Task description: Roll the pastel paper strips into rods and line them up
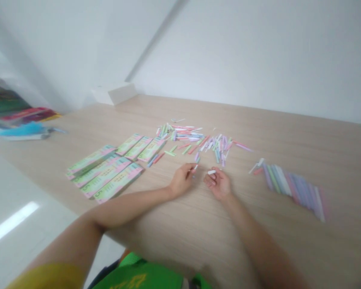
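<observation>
My left hand (180, 182) is closed, pinching a thin white stick (196, 167) between thumb and fingers just above the table. Facing it, my right hand (220, 185) has its fingers curled around a short white piece (211, 172) that looks like a thicker stick or a cap. The two hands are close but apart. Beyond them lies a loose heap of pastel sticks (218, 145) in pink, green, lilac, blue and white. Another scattered pile of sticks (185, 133) is farther back. Blur hides what exactly the sticks are.
Flat pink-and-green boxes (117, 182) lie in two groups at the left. A slanted row of pastel sticks (293, 186) lies at the right. A white box (122, 93) stands by the wall, with a blue item (25, 129) at the far left. The wooden table's edge runs along the left.
</observation>
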### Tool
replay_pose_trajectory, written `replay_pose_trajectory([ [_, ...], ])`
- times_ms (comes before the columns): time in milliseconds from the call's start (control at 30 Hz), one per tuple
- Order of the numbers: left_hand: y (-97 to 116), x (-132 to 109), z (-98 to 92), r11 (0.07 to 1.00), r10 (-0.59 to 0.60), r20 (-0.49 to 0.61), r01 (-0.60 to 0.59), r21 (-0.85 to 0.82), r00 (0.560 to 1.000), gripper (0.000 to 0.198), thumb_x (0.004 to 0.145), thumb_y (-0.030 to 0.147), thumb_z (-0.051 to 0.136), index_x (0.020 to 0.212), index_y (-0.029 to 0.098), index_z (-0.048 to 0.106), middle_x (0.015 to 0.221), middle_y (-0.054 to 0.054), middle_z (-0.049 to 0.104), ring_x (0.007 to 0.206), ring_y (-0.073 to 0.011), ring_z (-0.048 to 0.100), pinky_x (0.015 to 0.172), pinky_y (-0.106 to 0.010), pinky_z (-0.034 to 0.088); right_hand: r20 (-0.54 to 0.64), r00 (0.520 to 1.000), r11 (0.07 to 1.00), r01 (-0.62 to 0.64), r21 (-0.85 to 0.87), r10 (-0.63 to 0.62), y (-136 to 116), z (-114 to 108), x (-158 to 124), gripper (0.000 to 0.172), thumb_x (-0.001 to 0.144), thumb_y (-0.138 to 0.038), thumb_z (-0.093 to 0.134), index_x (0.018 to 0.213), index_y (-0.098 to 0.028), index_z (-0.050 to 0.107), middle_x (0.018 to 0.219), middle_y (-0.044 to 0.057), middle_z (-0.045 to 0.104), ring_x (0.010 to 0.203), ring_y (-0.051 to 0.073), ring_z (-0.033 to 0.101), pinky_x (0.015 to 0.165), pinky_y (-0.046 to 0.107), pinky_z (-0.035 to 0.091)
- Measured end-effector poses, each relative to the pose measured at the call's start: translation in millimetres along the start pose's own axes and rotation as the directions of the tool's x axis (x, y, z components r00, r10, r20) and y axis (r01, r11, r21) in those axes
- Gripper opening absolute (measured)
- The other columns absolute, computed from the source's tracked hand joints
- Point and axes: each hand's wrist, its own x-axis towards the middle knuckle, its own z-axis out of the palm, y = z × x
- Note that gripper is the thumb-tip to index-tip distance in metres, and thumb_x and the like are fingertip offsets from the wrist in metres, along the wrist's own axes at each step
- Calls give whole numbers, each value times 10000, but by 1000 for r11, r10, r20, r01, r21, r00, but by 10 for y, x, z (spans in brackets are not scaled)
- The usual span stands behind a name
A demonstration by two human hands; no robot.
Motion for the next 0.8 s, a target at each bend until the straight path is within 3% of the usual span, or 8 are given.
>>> replay_pose_trajectory([
  [233, 11, -163, 352, 985, 14, 224, 25, -171, 974, 356, 962, 362, 296, 902, 146, 572, 887, -76, 634, 833, -169, 567, 796, -293, 429, -81, 997, 997, -5, -72, 0, 61, -22, 41, 340, 714, -375, 660, 637, -221, 366, 491, -96, 375, 370, 59, 314, 440, 238, 343],
  [467, -35, -190, 319, 969, -69, 285, 132, -208, 956, 410, 947, 425, 313, 835, 139, 585, 684, -14, 558, 644, -128, 491, 653, -242, 396, 26, 1000, 980, 16, -200, -11, 81, -12, 4, 341, 752, -413, 644, 672, -231, 366, 467, -105, 372, 341, 71, 346, 380, 231, 276],
  [800, 79, -247, 270, 985, -144, 263, 164, -55, 954, 304, 929, 300, 314, 710, 178, 487, 665, 0, 533, 675, -142, 499, 683, -249, 367, 19, 999, 987, -35, -159, 39, 6, -24, -64, 321, 734, -364, 630, 696, -240, 337, 446, -113, 349, 334, 92, 435, 368, 217, 291],
])
